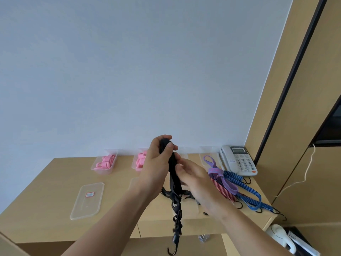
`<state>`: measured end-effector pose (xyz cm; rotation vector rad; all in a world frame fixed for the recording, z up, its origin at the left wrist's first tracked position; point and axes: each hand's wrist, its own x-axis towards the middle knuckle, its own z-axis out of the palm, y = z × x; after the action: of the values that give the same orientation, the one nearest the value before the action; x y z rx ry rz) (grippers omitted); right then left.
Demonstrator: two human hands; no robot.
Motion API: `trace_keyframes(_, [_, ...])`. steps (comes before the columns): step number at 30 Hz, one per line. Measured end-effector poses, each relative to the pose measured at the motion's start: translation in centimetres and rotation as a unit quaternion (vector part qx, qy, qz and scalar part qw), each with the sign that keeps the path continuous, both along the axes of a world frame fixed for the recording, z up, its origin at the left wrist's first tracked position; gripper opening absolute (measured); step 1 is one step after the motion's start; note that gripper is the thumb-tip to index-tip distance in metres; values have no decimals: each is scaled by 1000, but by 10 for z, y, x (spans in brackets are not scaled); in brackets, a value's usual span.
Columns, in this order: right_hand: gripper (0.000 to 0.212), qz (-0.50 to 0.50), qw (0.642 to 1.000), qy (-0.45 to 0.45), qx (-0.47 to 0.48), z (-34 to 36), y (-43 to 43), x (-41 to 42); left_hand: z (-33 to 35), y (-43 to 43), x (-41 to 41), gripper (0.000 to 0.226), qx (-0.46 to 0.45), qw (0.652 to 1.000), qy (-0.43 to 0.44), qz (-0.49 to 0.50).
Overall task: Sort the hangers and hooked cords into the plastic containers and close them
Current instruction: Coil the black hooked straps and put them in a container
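While raised over the desk (55, 191), gripped the bunched top of the black cord (175, 179) with the left hand (156, 163), with fingers curled round it. Held the same cord a little lower with the right hand (195, 183), with fingers bent around the strap. Let the rest hang free in the air before the desk edge, with a hook (170, 253) at the lowest end. Saw, at the back near the wall, a first container (102, 171) and a second container (133, 166), both with pink hangers (106, 161) inside. Saw a flat lid (86, 206) nearer, on the left. Saw a purple cord (227, 183), a red cord (224, 192) and a blue cord (252, 200) loose on the right, beside a telephone (239, 161).
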<state>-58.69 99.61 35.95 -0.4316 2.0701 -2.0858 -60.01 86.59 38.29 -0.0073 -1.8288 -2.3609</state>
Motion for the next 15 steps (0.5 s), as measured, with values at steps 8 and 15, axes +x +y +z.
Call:
trace_keyframes(8, [38,-97,985,124,66,18,8,-12,3,-10,8,27,-16,997,51,-52])
trace_keyframes(15, [33,42,997,60,22,37,14,-20,6,-11,13,29,13,991,62,-120])
